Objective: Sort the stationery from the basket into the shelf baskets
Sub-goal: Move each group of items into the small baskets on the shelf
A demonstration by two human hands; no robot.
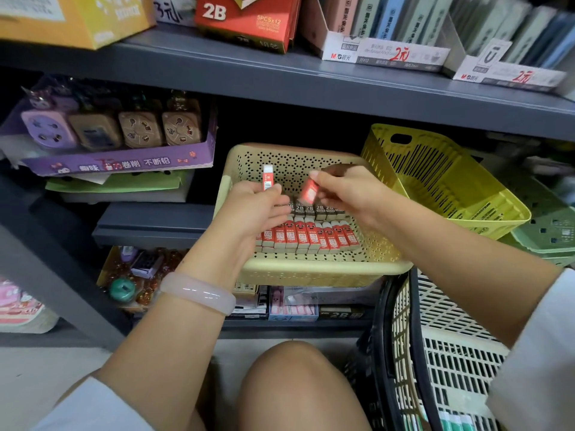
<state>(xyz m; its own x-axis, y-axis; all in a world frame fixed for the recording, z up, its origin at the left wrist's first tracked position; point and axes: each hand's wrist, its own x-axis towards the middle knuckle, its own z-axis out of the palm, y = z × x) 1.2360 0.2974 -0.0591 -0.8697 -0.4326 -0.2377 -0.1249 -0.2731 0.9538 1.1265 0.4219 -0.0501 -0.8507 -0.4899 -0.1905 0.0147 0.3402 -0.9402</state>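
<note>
A cream perforated shelf basket (311,272) juts out from the middle shelf. Inside it stand a row of red-sleeved erasers (308,236) and, behind them, a row of black 2B erasers (314,209). My left hand (252,209) hovers over the basket's left part and pinches one red-and-white eraser (268,177) upright. My right hand (348,191) is over the back row, fingers closed on a tilted red eraser (309,191). The source basket (448,337), white lattice with a black rim, sits at the lower right by my knee.
A yellow slotted basket (441,181) leans tilted right of the cream one, over green baskets (550,231). A purple sharpener display box (118,150) stands at left. Boxes of 2B items (249,20) and refill packs line the upper shelf (280,79). More stationery fills the lowest shelf.
</note>
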